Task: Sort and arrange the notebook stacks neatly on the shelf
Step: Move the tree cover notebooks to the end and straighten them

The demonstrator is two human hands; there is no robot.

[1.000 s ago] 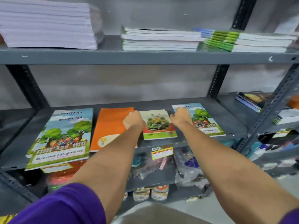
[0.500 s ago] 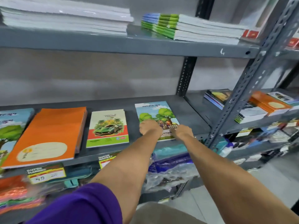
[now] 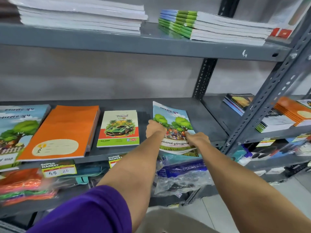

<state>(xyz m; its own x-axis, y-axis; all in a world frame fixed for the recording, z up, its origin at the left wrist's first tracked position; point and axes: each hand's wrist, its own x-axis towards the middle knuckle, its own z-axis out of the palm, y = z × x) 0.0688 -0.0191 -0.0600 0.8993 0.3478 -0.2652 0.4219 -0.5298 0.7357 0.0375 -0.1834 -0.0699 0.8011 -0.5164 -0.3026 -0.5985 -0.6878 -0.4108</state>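
Both hands are on the small tree-cover notebook stack (image 3: 173, 126) at the right end of the middle shelf (image 3: 202, 115). The left hand (image 3: 154, 129) is curled against the stack's left edge with its fingers hidden under or behind the cover; the right hand (image 3: 196, 138) pinches the near right corner, thumb on top. The top book's far end is tipped up and its near edge hangs past the shelf lip, so the grip looks meant to lift or square the pile rather than press it flat.

Going left to right along that shelf: a large tree-cover notebook stack (image 3: 18, 132) sits at the far left, partly cut off by the frame, its front edge also overhanging. Just beside it lies the orange notebook stack (image 3: 62, 132), slightly angled. Next comes the green-car notebook stack (image 3: 119, 128), lying flat and apart from its neighbours. Then the held pile.

On the shelf above, a white stack (image 3: 80, 15) and a green-spined stack (image 3: 210, 26) lie flat, the latter fanned unevenly. Beyond the upright post (image 3: 262, 105), more notebooks (image 3: 286, 113) rest on the neighbouring shelf. Judging by the skewed angles and uneven gaps, most of the tidying is yet to come.
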